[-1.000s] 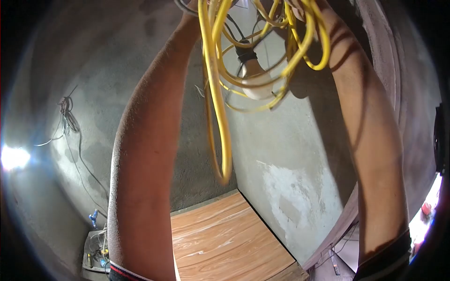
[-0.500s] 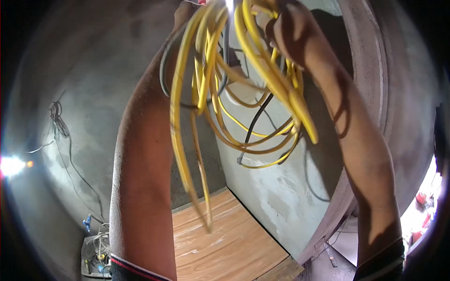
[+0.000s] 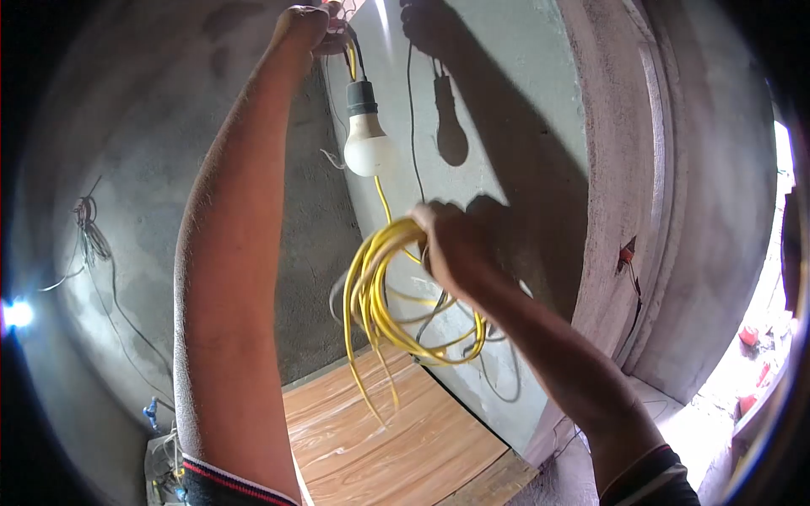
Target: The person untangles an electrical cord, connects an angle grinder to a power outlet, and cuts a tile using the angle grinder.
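Yellow coil [image 3: 369, 291] in right grip [image 3: 456, 246], hanging bulb [image 3: 368, 155]

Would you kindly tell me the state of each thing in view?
Bulb: hanging in its socket, seemingly unlit
Left hand: raised above the bulb, grip unclear
Cable: yellow, loosely coiled, hanging
Right hand: closed on the cable
Light at left: lit
Wall wires: bundled, hanging
Board: lying flat

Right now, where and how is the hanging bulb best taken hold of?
Grip the dark socket just above the bulb, probably coming from the right. The socket is narrower and straighter-sided than the bulb's rounded lower end, and the left arm occupies the other side.
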`<state>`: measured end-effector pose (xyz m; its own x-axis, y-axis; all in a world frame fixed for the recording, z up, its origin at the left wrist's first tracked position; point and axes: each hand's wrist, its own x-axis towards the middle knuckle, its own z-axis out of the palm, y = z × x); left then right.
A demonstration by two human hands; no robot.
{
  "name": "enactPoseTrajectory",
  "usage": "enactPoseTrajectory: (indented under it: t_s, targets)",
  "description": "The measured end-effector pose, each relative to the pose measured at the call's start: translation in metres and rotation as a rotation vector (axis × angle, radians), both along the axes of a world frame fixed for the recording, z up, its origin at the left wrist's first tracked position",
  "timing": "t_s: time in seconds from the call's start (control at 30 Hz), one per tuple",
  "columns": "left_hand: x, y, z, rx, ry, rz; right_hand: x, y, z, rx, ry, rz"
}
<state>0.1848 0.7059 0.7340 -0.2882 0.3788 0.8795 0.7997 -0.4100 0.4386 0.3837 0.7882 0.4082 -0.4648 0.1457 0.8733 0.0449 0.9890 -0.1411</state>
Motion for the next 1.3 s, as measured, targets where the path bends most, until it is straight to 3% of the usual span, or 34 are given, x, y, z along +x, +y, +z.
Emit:
enactPoseTrajectory:
  t_s: [0.13,0.2,0.23,0.33,0.4,0.47,0.53,0.67,0.73,0.77,0.8,0.87,0.97,1.0,1.03,1.07,1.13,1.3]
  targets:
    - [0.025,-0.014,-0.028,-0.032,0.055,0.02,-0.018,-0.023,-0.046,0.121,-0.099,0.25]
    - [0.069,-0.034,-0.051,0.021,-0.211,-0.137,-0.026,-0.035,-0.062,0.17,-0.136,0.31]
    - [0.068,-0.038,-0.052,0.022,-0.216,-0.132,-0.025,-0.041,-0.066,0.18,-0.15,0.35]
    - [0.045,-0.052,-0.067,0.051,-0.238,0.06,-0.041,-0.055,-0.075,0.178,-0.052,0.403]
    - [0.002,-0.083,-0.083,-0.013,0.116,0.099,-0.049,-0.066,-0.073,0.137,-0.038,0.454]
    - [0.025,-0.129,-0.129,-0.104,0.154,0.169,-0.054,-0.077,-0.066,0.132,-0.037,0.423]
    - [0.043,-0.176,-0.182,-0.144,0.005,0.174,-0.064,-0.088,-0.057,0.157,-0.009,0.408]
    - [0.046,-0.27,-0.285,-0.493,-0.101,-0.048,-0.104,-0.123,-0.043,0.144,0.23,0.403]
    - [0.062,-0.291,-0.317,-0.598,-0.104,0.124,-0.115,-0.152,-0.035,0.047,0.232,0.432]
    - [0.067,-0.298,-0.328,-0.585,-0.076,0.301,-0.122,-0.162,-0.028,0.036,0.23,0.575]
    - [0.068,-0.303,-0.334,-0.581,-0.044,0.462,-0.12,-0.172,-0.024,0.033,0.232,0.698]
    - [0.06,-0.309,-0.339,-0.535,-0.055,0.59,-0.121,-0.192,-0.017,0.013,0.188,0.624]
    - [0.039,-0.351,-0.324,-0.538,-0.315,0.54,-0.136,-0.224,-0.004,0.059,0.138,0.608]
    - [0.029,-0.364,-0.318,-0.535,-0.324,0.537,-0.132,-0.236,0.006,-0.075,-0.07,0.714]
    - [0.017,-0.377,-0.313,-0.415,-0.276,0.651,-0.132,-0.248,0.014,-0.216,-0.281,0.805]
    - [0.004,-0.388,-0.318,-0.298,-0.223,0.756,-0.14,-0.257,0.011,-0.225,-0.288,0.788]
    - [-0.038,-0.411,-0.309,-0.173,-0.128,0.718,-0.164,-0.267,0.023,-0.102,-0.373,0.745]
    - [-0.108,-0.48,-0.291,-0.204,-0.009,0.652,-0.172,-0.313,0.018,-0.122,-0.484,0.671]
